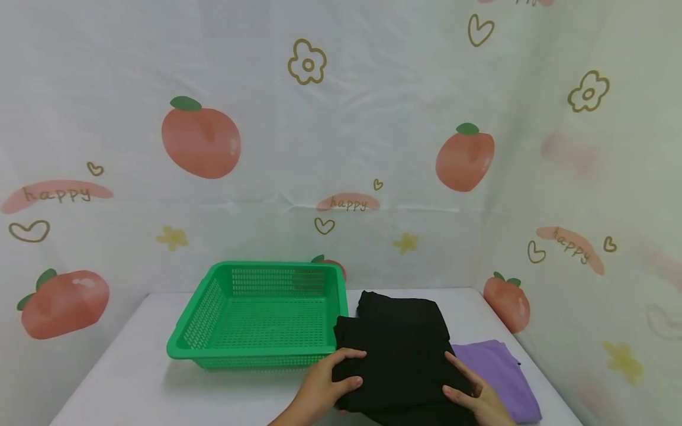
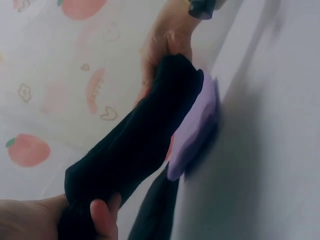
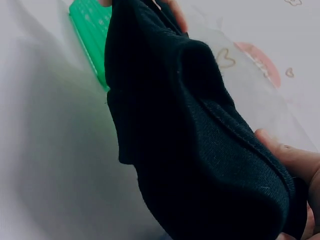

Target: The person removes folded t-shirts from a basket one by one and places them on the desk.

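- The black garment (image 1: 396,349), folded, lies on the white surface (image 1: 133,378) just right of the green basket (image 1: 261,313), partly over a purple cloth (image 1: 501,370).
- The left hand (image 1: 325,384) grips the garment's near-left edge, thumb on top and fingers curled under; the right hand (image 1: 474,393) clasps its near-right edge the same way.
- Judging from this, the step in hand is picking the folded bundle up: both hands should pinch through all the layers and rise together, level, so the fold does not sag or drag the purple cloth along.
- The left wrist view shows the garment's edge (image 2: 145,135) already raised off the purple cloth (image 2: 197,125), which the head view does not show.
- The right wrist view shows the knit's thick stacked layers (image 3: 200,145) and the basket (image 3: 90,30) just behind, but no purple cloth.
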The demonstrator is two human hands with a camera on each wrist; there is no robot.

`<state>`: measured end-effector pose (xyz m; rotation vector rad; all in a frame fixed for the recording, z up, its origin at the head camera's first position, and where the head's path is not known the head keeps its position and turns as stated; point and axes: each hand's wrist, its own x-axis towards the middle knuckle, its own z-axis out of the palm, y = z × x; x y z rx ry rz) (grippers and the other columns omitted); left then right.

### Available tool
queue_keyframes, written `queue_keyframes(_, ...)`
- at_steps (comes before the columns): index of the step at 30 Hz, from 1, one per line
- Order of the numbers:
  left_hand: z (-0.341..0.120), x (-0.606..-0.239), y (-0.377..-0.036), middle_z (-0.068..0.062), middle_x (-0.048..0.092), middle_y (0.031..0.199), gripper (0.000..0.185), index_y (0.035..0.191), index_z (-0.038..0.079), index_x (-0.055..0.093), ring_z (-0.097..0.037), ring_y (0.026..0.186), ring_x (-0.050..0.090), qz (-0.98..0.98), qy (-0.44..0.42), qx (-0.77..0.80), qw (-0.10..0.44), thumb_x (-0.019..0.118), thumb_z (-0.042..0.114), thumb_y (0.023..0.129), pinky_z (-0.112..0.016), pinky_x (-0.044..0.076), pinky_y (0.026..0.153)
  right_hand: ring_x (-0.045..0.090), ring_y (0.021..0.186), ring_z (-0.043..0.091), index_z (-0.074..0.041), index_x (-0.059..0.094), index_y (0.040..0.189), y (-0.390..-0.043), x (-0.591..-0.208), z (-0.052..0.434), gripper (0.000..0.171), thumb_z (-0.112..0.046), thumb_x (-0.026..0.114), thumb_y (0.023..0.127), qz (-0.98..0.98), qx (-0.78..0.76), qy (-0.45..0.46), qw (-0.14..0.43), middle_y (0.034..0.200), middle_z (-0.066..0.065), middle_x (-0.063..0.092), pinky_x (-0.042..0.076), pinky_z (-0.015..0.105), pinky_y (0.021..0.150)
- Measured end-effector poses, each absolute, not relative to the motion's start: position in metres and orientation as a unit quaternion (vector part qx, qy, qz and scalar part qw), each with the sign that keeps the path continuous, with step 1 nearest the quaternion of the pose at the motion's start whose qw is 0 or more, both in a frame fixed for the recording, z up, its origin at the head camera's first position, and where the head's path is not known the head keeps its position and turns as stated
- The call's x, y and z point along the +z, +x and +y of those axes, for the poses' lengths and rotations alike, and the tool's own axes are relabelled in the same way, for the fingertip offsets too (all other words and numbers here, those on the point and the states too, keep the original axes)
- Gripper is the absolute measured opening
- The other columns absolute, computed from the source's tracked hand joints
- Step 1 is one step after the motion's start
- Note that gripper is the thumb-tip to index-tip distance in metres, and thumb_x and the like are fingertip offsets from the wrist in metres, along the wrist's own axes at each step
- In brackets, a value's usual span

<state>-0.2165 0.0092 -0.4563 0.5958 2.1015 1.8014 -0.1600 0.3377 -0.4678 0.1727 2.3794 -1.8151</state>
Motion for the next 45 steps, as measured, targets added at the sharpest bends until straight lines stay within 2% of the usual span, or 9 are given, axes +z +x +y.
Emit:
queue_keyframes(1, 0.011, -0.458, -0.217, -0.024, 0.053, 0.133, 0.039, 0.127, 0.024, 0.065, -0.024, 0.076, 0.067, 0.729, 0.208, 0.633, 0.157, 0.073, 0.023, 0.089, -0.045, 0.055, 0.047, 0.052, 0.126, 0.035, -0.015, 0.031, 0.156, -0.160, -0.469, 0.339, 0.071, -0.027, 0.065, 0.095, 0.795, -0.599, 0.061, 0.068, 0.153, 0.033, 0.027, 0.051, 0.033, 0.091)
queue_keyframes(3, 0.014, -0.461, -0.217, -0.022, 0.054, 0.133, 0.037, 0.125, 0.023, 0.065, -0.026, 0.084, 0.067, 0.727, 0.213, 0.634, 0.153, 0.072, 0.023, 0.089, -0.046, 0.056, 0.051, 0.054, 0.124, 0.034, -0.012, 0.031, 0.156, -0.161, -0.471, 0.342, 0.072, -0.026, 0.065, 0.094, 0.798, -0.596, 0.065, 0.065, 0.153, 0.033, 0.029, 0.051, 0.031, 0.089)
queue_keyframes(8, 0.024, -0.471, -0.219, -0.013, 0.058, 0.132, 0.033, 0.122, 0.026, 0.067, -0.033, 0.113, 0.059, 0.744, 0.233, 0.612, 0.133, 0.071, 0.030, 0.090, -0.045, 0.056, 0.082, 0.058, 0.117, 0.024, -0.006, 0.031, 0.154, -0.163, -0.477, 0.348, 0.072, -0.025, 0.065, 0.094, 0.808, -0.582, 0.081, 0.050, 0.151, 0.032, 0.035, 0.052, 0.028, 0.085)
queue_keyframes(10, 0.028, -0.474, -0.220, -0.011, 0.058, 0.132, 0.032, 0.122, 0.026, 0.067, -0.035, 0.117, 0.058, 0.742, 0.236, 0.614, 0.134, 0.070, 0.032, 0.090, -0.047, 0.053, 0.089, 0.059, 0.115, 0.022, -0.004, 0.033, 0.153, -0.163, -0.480, 0.349, 0.072, -0.024, 0.066, 0.093, 0.816, -0.569, 0.094, 0.033, 0.149, 0.031, 0.038, 0.052, 0.028, 0.084)
queue_keyframes(17, 0.029, -0.490, -0.224, -0.014, 0.060, 0.129, 0.031, 0.119, 0.023, 0.068, -0.033, 0.109, 0.062, 0.730, 0.199, 0.635, 0.153, 0.073, 0.028, 0.089, -0.050, 0.053, 0.087, 0.064, 0.108, 0.026, -0.003, 0.038, 0.150, -0.168, -0.491, 0.345, 0.074, -0.027, 0.071, 0.089, 0.828, -0.549, 0.116, 0.019, 0.141, 0.030, 0.049, 0.054, 0.028, 0.079)
queue_keyframes(22, 0.027, -0.506, -0.224, -0.012, 0.063, 0.124, 0.030, 0.118, 0.020, 0.068, -0.031, 0.104, 0.063, 0.737, 0.187, 0.634, 0.139, 0.074, 0.024, 0.089, -0.048, 0.053, 0.084, 0.065, 0.108, 0.029, -0.003, 0.042, 0.149, -0.173, -0.501, 0.341, 0.072, -0.026, 0.074, 0.088, 0.835, -0.540, 0.108, 0.018, 0.139, 0.031, 0.051, 0.056, 0.034, 0.081)
queue_keyframes(32, 0.023, -0.525, -0.225, -0.010, 0.065, 0.120, 0.034, 0.120, 0.018, 0.068, -0.029, 0.101, 0.064, 0.746, 0.170, 0.629, 0.137, 0.073, 0.031, 0.089, -0.046, 0.053, 0.081, 0.067, 0.103, 0.030, -0.010, 0.060, 0.136, -0.178, -0.507, 0.329, 0.066, -0.033, 0.082, 0.078, 0.892, -0.432, 0.129, -0.032, 0.131, 0.026, 0.060, 0.056, 0.040, 0.080)
queue_keyframes(38, 0.017, -0.533, -0.227, -0.012, 0.066, 0.116, 0.037, 0.122, 0.017, 0.067, -0.028, 0.097, 0.065, 0.752, 0.150, 0.627, 0.139, 0.074, 0.030, 0.089, -0.045, 0.054, 0.078, 0.066, 0.103, 0.036, -0.010, 0.063, 0.133, -0.182, -0.511, 0.323, 0.065, -0.033, 0.084, 0.076, 0.909, -0.399, 0.118, -0.031, 0.127, 0.030, 0.061, 0.055, 0.046, 0.083)
queue_keyframes(45, 0.020, -0.540, -0.226, -0.013, 0.067, 0.114, 0.036, 0.118, 0.017, 0.069, -0.029, 0.096, 0.065, 0.759, 0.147, 0.623, 0.123, 0.076, 0.033, 0.086, -0.045, 0.054, 0.078, 0.066, 0.105, 0.036, -0.009, 0.065, 0.131, -0.182, -0.516, 0.324, 0.066, -0.031, 0.087, 0.073, 0.912, -0.391, 0.116, -0.033, 0.124, 0.029, 0.063, 0.054, 0.047, 0.085)
